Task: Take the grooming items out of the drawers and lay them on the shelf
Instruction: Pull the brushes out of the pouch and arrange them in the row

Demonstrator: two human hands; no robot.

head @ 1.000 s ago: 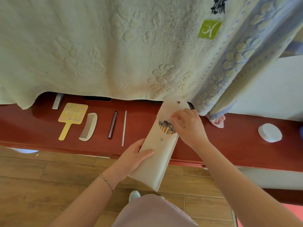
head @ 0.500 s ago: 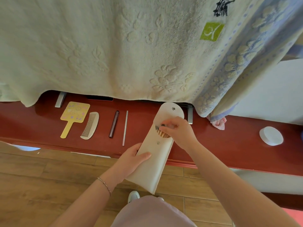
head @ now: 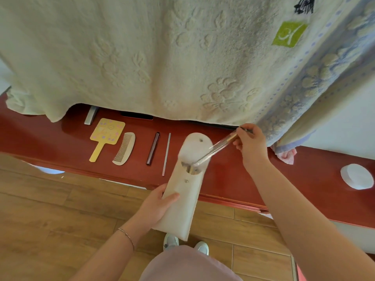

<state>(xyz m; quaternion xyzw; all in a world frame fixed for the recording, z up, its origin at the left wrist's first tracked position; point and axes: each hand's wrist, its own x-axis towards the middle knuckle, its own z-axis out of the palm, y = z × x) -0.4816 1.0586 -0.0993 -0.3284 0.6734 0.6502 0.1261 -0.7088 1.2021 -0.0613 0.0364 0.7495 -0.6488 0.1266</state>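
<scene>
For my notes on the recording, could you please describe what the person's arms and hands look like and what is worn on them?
Both forearms are bare, with no sleeves in view. The left hand has a thin silver-coloured bracelet at the wrist. The right hand shows no bracelet, watch or glove. No rings can be made out.

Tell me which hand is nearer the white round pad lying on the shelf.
Right. The right hand is over the shelf, left of the white round pad, pulling a brush from the pouch. The left hand grips the pouch lower down, farther left.
</scene>
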